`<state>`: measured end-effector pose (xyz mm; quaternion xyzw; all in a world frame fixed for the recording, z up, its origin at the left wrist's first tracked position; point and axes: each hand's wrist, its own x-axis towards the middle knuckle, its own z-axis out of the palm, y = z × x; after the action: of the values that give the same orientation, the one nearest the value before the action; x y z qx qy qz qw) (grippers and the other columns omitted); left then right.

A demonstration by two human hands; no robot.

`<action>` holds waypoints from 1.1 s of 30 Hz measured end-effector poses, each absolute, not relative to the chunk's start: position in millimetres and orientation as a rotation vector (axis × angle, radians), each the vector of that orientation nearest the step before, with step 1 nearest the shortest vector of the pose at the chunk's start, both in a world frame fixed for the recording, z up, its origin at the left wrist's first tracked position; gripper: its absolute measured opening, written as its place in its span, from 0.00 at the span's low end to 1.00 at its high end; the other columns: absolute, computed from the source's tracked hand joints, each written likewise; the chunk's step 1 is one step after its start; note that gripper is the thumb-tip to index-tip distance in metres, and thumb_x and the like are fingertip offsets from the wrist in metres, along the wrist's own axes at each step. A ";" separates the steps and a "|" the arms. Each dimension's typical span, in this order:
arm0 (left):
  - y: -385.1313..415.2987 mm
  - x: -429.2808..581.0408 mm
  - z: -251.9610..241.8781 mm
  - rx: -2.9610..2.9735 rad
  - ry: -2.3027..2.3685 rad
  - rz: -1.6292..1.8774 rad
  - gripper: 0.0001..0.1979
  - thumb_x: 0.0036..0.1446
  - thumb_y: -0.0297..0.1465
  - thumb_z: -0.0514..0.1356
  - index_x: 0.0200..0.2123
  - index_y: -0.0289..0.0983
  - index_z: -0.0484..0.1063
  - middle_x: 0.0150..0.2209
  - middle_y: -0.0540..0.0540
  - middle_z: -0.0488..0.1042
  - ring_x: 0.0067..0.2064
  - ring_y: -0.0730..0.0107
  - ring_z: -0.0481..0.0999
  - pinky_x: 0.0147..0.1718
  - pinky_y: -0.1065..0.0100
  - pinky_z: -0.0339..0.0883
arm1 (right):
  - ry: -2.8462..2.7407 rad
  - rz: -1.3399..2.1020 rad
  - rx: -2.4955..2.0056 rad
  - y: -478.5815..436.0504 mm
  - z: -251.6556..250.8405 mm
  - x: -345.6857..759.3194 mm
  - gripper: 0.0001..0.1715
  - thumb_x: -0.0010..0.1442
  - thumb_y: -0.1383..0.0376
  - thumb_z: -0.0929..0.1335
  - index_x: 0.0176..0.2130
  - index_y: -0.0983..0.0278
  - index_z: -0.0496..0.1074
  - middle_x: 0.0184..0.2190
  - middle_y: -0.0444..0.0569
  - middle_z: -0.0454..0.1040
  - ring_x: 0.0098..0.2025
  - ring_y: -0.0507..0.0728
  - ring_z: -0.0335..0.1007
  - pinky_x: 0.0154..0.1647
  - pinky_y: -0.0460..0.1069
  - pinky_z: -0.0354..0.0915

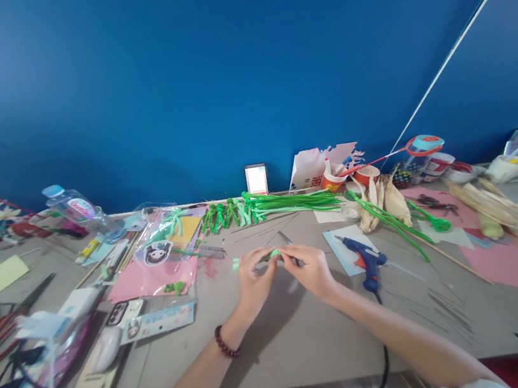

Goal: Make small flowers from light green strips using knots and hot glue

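My left hand (255, 278) and my right hand (310, 271) meet over the middle of the table, fingertips close together. Between them they pinch a small light green piece (275, 253) that looks like pipe cleaner; fingers cover most of it. A pale green end (235, 264) sticks out left of my left hand. Just beyond my right fingertips a thin grey pointed thing (284, 237) shows, its kind unclear. Behind my hands lies a bundle of green stems (298, 201) with fuzzy green heads at its left end. Both hands are closed.
A blue glue gun (369, 262) lies to the right, its cable running to the front edge. Thin wires (451, 311) lie nearby. Dried husks (508, 217) are farther right. At left are scissors (11, 322), a plastic bottle (75, 210) and a phone (94, 377).
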<state>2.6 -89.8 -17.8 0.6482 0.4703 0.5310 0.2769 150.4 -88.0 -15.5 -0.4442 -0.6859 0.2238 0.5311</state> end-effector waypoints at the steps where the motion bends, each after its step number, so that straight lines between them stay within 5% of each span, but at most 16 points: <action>1: -89.7 2.5 -17.6 1.738 1.255 1.427 0.09 0.55 0.35 0.60 0.36 0.38 0.77 0.36 0.43 0.78 0.39 0.65 0.76 0.39 0.63 0.70 | -1.624 0.560 -1.059 -87.7 -14.2 150.6 0.12 0.55 0.66 0.66 0.36 0.56 0.79 0.34 0.48 0.79 0.36 0.58 0.75 0.40 0.52 0.70; 7: -89.2 2.5 -15.8 1.700 1.229 1.415 0.08 0.54 0.35 0.60 0.34 0.37 0.77 0.35 0.43 0.78 0.38 0.65 0.76 0.37 0.65 0.71 | -1.566 0.815 -1.089 -86.3 -6.0 152.0 0.11 0.57 0.63 0.66 0.34 0.59 0.79 0.30 0.49 0.78 0.30 0.56 0.73 0.32 0.49 0.68; 18: -86.5 -1.7 -19.2 1.721 1.270 1.462 0.11 0.56 0.36 0.59 0.40 0.38 0.75 0.37 0.43 0.78 0.40 0.65 0.77 0.40 0.64 0.70 | -1.491 0.997 -1.088 -84.9 -2.3 154.1 0.14 0.58 0.59 0.66 0.40 0.62 0.77 0.36 0.51 0.77 0.35 0.57 0.74 0.36 0.51 0.70; 22: -84.4 -6.6 -20.5 2.039 1.350 1.625 0.31 0.54 0.32 0.60 0.61 0.39 0.57 0.36 0.46 0.77 0.38 0.67 0.76 0.47 0.59 0.63 | -1.570 0.844 -1.136 -83.6 19.0 167.8 0.13 0.59 0.60 0.65 0.41 0.62 0.75 0.40 0.53 0.76 0.38 0.58 0.73 0.38 0.51 0.70; 25: -84.7 -6.6 -19.9 2.116 1.346 1.678 0.39 0.55 0.31 0.59 0.65 0.39 0.43 0.35 0.48 0.77 0.38 0.68 0.76 0.49 0.58 0.61 | -1.675 0.654 -1.213 -87.0 36.4 185.6 0.13 0.60 0.60 0.64 0.41 0.62 0.74 0.40 0.52 0.76 0.41 0.58 0.72 0.40 0.50 0.68; 29: -87.3 -4.9 -15.7 1.873 1.359 1.559 0.33 0.56 0.33 0.58 0.63 0.41 0.52 0.36 0.47 0.75 0.40 0.68 0.74 0.45 0.61 0.64 | -1.784 0.410 -1.432 -104.6 35.6 225.7 0.14 0.59 0.58 0.64 0.38 0.63 0.74 0.38 0.52 0.77 0.35 0.56 0.72 0.35 0.48 0.67; 33: -88.7 -5.1 -11.4 1.482 1.353 1.433 0.27 0.55 0.37 0.59 0.58 0.42 0.62 0.38 0.45 0.73 0.39 0.69 0.72 0.29 0.73 0.64 | -1.586 0.012 -1.907 -139.9 6.8 275.9 0.20 0.56 0.50 0.64 0.25 0.62 0.70 0.24 0.50 0.75 0.28 0.58 0.70 0.28 0.49 0.61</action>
<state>-5.1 -88.7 -11.4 0.5670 0.5176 0.5482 0.3317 275.9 -139.9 6.8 -0.7272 -0.6048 0.0046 0.3246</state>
